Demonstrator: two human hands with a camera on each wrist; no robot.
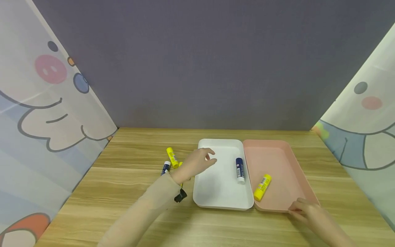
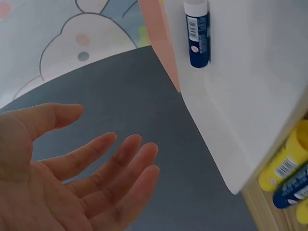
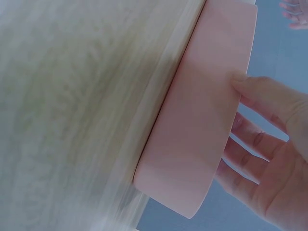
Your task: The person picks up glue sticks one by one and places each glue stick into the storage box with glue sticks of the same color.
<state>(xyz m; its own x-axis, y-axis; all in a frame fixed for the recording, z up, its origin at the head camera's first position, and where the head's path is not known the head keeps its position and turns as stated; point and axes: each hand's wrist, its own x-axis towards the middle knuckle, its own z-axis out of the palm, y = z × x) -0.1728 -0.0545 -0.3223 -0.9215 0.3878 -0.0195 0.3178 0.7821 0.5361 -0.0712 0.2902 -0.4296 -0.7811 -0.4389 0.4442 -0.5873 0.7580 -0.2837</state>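
My left hand (image 1: 197,162) hovers over the left side of the white tray (image 1: 216,202), holding nothing, its fingers loosely bent and apart from the thumb. Inside that tray, along its right wall, lies a blue glue stick with a white cap (image 1: 240,171). My right hand (image 1: 305,212) pinches the near rim of the pink tray (image 3: 197,110), thumb on the outer wall and fingers over the inner side. A yellow glue stick (image 1: 262,187) lies slanted in the pink tray near its left wall.
Left of the white tray, a yellow glue stick (image 1: 172,157) and a blue glue stick (image 1: 166,167) lie on the wooden table (image 1: 129,154). Another yellow one (image 2: 302,211) is partly hidden. A small black object (image 1: 180,196) shows by my left forearm. A grey panel (image 1: 210,68) stands behind.
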